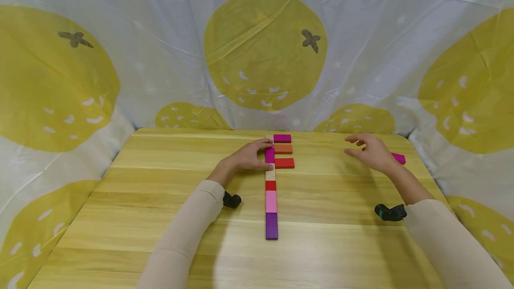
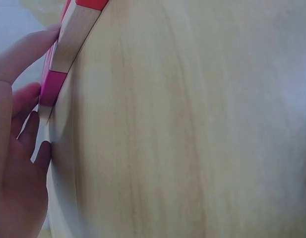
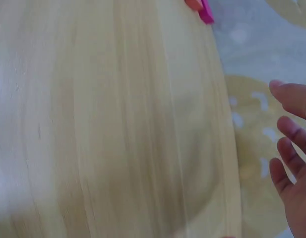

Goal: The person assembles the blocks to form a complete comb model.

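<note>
A straight column of end-to-end blocks runs down the table in the head view, with a purple block nearest, then a pink block, a small red block, a plain wooden block and a magenta block. Across the column's far part lies my left hand, its thumb and fingertips touching the blocks around the magenta one. A red block, an orange block and another magenta block stick out rightward from the column. My right hand hovers with loosely bent fingers, holding nothing.
One loose magenta block lies near the table's right edge, partly hidden behind the right hand. Behind the wooden table hangs a white cloth printed with yellow fruit. Black wrist cameras jut from both sleeves.
</note>
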`<state>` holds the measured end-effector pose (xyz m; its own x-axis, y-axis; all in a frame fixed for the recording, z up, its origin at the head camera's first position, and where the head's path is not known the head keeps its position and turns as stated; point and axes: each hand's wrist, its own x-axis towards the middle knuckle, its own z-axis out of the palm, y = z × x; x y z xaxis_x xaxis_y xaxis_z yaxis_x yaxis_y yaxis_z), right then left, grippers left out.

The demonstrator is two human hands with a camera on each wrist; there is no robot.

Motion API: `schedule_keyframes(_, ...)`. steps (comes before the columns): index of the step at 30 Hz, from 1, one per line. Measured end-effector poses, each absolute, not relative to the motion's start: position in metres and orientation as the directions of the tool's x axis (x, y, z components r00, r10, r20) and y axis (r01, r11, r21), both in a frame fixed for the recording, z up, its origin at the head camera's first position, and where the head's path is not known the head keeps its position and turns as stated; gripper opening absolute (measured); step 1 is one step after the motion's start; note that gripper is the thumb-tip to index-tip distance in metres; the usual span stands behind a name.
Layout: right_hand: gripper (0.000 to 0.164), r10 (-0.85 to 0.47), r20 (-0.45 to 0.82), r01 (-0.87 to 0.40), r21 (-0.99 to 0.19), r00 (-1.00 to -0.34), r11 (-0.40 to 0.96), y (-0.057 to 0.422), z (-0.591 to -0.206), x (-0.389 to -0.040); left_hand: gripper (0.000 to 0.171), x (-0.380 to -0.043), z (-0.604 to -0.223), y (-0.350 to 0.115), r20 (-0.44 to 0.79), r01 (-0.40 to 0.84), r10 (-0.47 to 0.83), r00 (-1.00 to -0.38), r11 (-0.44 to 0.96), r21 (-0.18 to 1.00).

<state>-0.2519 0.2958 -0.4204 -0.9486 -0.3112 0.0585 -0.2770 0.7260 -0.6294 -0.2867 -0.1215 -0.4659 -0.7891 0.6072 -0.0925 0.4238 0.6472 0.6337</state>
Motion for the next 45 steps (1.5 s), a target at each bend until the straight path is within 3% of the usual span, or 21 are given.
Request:
schedule_keyframes(18,0.052,-0.147,0.079,-0.165,-0.582,-0.986,0.796,0.378,-0.443,-0.245,0.085,-0.284,-0.468,-0.122,-0.073,0.426,0.606,-0.792,0.635,0.645)
schedule_keyframes(26,0.060,-0.147,0.115,-0.186,-0.541,-0.982,0.821,0.397,-0.472,-0.242,0.082,-0.284,-0.473,-0.124,-0.051,0.428,0.607,-0.793,0.615,0.662)
schedule_keyframes(36,0.041,-0.138,0.200,-0.221,-0.488,-0.970,0.844,0.404,-0.488,-0.238,0.078,-0.274,-0.474,-0.126,0.012,0.480,0.624,-0.781,0.588,0.651)
schedule_keyframes(45,0.033,-0.145,0.231,-0.241,-0.471,-0.962,0.849,0.395,-0.486,-0.240,0.054,-0.249,-0.472,-0.131,0.069,0.528,0.623,-0.779,0.593,0.608)
